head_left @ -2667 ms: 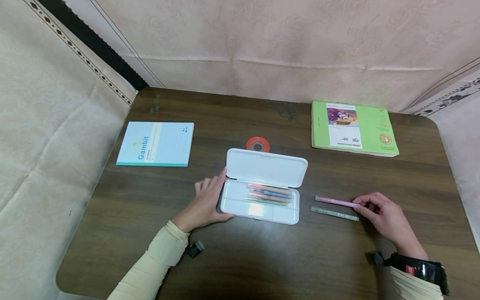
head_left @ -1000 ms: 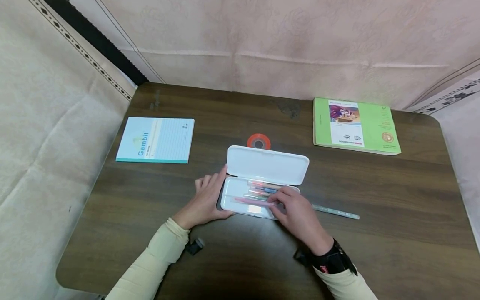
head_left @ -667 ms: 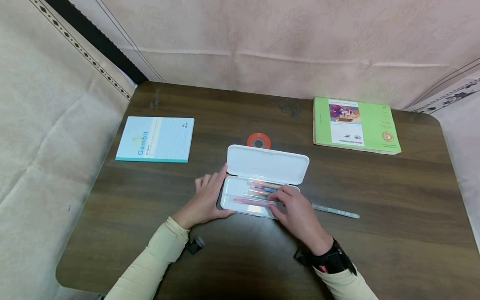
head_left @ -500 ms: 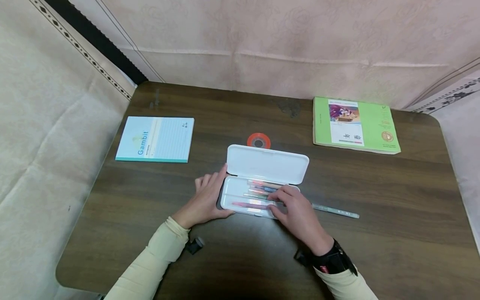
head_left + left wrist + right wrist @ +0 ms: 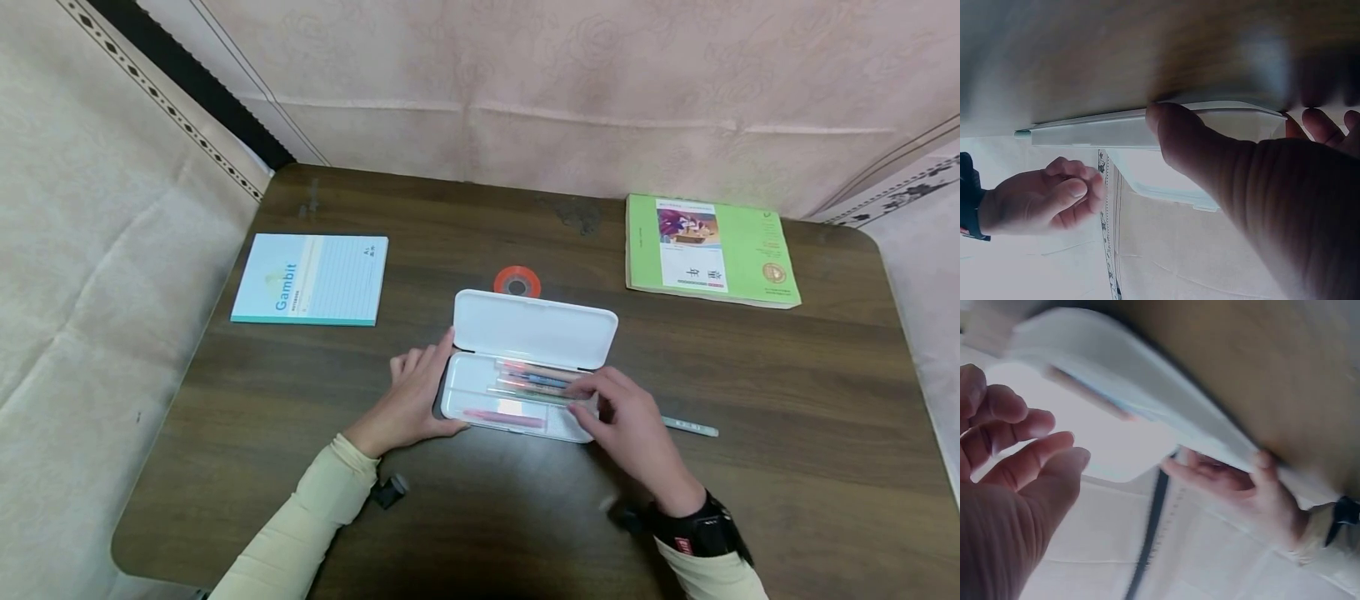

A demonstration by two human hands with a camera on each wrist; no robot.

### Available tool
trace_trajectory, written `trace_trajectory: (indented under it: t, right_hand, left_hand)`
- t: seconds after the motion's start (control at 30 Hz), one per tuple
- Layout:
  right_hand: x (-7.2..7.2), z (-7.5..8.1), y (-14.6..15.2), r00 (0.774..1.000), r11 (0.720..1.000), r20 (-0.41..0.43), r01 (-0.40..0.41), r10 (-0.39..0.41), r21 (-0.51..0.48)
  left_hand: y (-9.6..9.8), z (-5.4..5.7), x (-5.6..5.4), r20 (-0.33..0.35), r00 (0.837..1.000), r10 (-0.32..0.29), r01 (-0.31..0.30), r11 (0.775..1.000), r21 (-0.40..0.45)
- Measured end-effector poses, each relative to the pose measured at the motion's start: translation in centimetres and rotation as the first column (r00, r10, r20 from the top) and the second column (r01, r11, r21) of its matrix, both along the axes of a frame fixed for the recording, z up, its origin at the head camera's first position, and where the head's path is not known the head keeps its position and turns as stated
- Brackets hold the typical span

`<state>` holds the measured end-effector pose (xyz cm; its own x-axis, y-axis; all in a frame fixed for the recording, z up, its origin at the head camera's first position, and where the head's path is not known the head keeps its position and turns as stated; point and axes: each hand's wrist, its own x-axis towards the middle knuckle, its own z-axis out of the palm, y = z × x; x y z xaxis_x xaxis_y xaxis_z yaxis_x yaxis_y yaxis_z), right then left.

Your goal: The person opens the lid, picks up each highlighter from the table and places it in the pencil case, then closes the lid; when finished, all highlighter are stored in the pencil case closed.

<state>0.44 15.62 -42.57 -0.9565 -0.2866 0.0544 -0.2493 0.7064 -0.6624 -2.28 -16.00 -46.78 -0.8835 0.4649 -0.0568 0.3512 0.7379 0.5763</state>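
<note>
An open white pencil case [image 5: 534,329] lies on the table with its lid folded back. My left hand [image 5: 412,396] holds its left end, thumb at the front edge and fingers along the far side. Several pens [image 5: 536,375] lie side by side in the tray. A pink pen [image 5: 505,418] rests apart from them along the tray's front. My right hand [image 5: 633,425] hovers over the tray's right end, holding nothing; in the right wrist view its thumb and fingers [image 5: 1035,456] are loosely bent. A green pen [image 5: 692,427] lies on the table, partly hidden behind that hand.
Behind the lid is a roll of red tape [image 5: 517,276]. A light blue notebook [image 5: 309,279] lies at the back left, a green book [image 5: 712,250] at the back right. Pale cloth [image 5: 525,83] hangs behind the wooden table [image 5: 525,525].
My right hand carried the pink pen from the table into the tray, let it go at the front, and has drawn back to the right. My left hand stays on the case.
</note>
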Motion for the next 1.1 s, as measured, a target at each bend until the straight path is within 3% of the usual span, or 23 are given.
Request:
trace_trajectory:
  t: [0.27, 0.5, 0.7, 0.87, 1.1]
  right_hand:
    - [0.5, 0.7, 5.1, 0.986, 0.991, -0.102, 0.13, -0.132, -0.027]
    - [1.5, 0.6, 8.8, 0.97, 0.973, -0.093, 0.222, -0.226, -0.058]
    - [2.1, -0.1, 12.3, 0.97, 0.971, -0.078, 0.227, -0.232, -0.068]
    - [2.9, -0.9, 15.3, 0.97, 0.97, -0.029, 0.241, -0.241, 0.006]
    - [3.8, -2.5, 16.0, 0.98, 0.977, 0.001, 0.199, -0.2, 0.074]
  left_hand:
    - [0.0, 0.0, 0.0, -0.009, 1.0, 0.002, -0.002, 1.0, 0.007]
    - [-0.1, -0.1, 0.0, -0.013, 1.0, -0.002, 0.002, 1.0, 0.004]
    - [0.0, -0.1, 0.1, -0.011, 1.0, 0.001, -0.001, 1.0, 0.003]
    - [0.0, 0.0, 0.1, -0.011, 1.0, 0.0, 0.0, 1.0, 0.005]
    - [0.0, 0.1, 0.1, -0.005, 1.0, 0.001, -0.001, 1.0, -0.001]
